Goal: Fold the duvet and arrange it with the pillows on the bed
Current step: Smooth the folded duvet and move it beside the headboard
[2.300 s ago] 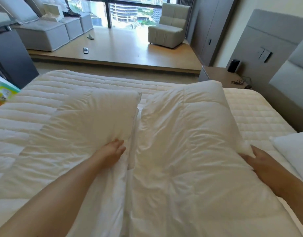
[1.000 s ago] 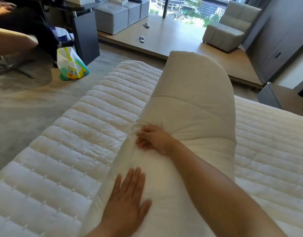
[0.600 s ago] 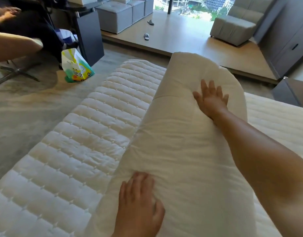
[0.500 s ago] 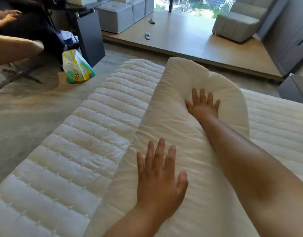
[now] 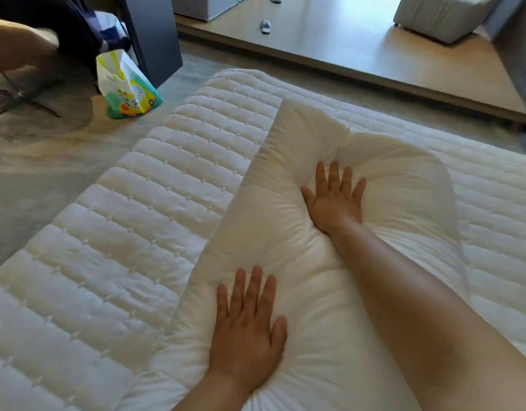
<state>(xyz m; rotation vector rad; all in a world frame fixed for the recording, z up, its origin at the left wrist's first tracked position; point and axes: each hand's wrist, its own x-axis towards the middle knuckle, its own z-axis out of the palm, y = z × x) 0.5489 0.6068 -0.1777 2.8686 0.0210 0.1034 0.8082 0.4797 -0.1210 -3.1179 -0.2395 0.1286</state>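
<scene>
The bed (image 5: 131, 262) carries the duvet (image 5: 288, 232), folded into a long bundle whose axis runs away from the person toward the far edge. The right hand (image 5: 334, 200), fingers spread flat, presses a dent near its far end. The left hand (image 5: 250, 330) lies flat on the near end, nearer the body; neither grip holds cloth.
</scene>
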